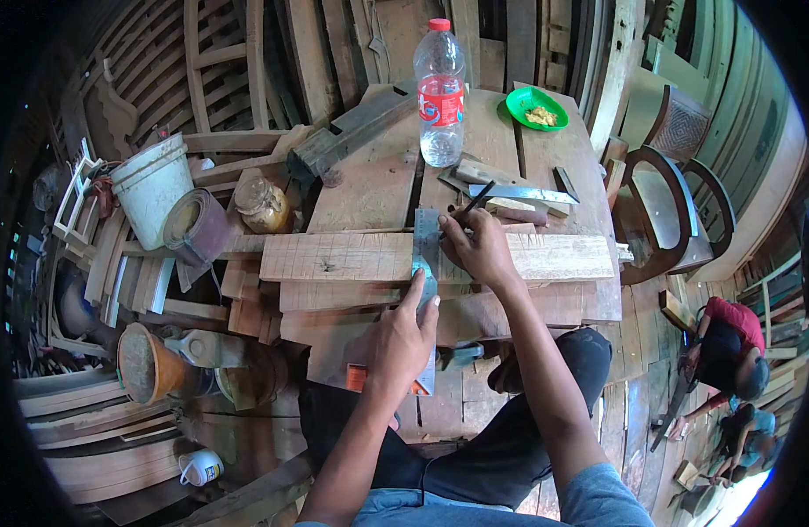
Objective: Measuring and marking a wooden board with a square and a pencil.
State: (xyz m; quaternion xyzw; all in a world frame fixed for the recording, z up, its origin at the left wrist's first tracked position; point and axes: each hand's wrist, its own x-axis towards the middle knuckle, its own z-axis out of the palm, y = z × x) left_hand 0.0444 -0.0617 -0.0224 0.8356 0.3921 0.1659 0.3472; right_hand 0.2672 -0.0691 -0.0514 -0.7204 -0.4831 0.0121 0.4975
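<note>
A wooden board (351,257) with several pencil lines across it lies over other boards at the near side of the worktable. Across it lies the metal blade of a combination square (426,247), its orange part showing beneath my left hand. My left hand (407,329) holds the square, with index finger and thumb pressed on the blade. In my right hand (473,244) is a dark pencil (480,195), held just right of the blade over the board; its writing tip is hidden by the fingers.
Behind stand a plastic water bottle (440,99) and a green dish (537,109). A metal blade (523,194) lies among wood offcuts. At left are a white bucket (150,191), a sandpaper roll (196,227) and a glass jar (262,205). Two people work on the floor at right.
</note>
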